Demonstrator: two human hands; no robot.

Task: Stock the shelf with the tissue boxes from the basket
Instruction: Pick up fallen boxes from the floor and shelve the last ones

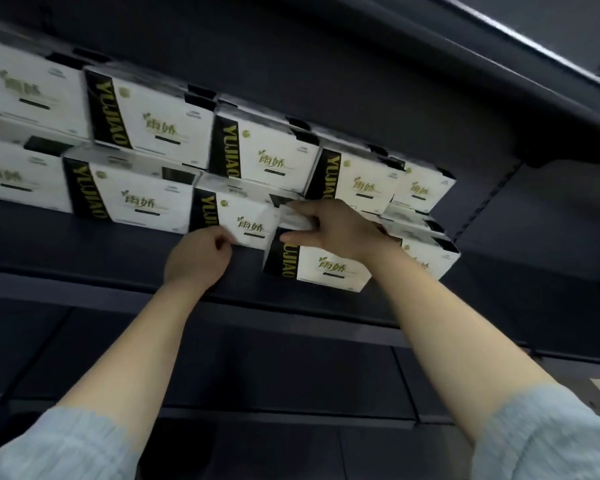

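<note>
We had the dark shelf [84, 251] already crowded with two tiers of stacked boxes [160, 112], boxing in the spot. Our tissue box [329, 268] was white with a black YUJIAO band, lying long-side across the shelf, label facing us. Right hand [336, 226] gripped its top-left corner; left hand [198, 261] pinched the neighbouring box [246, 220].
</note>
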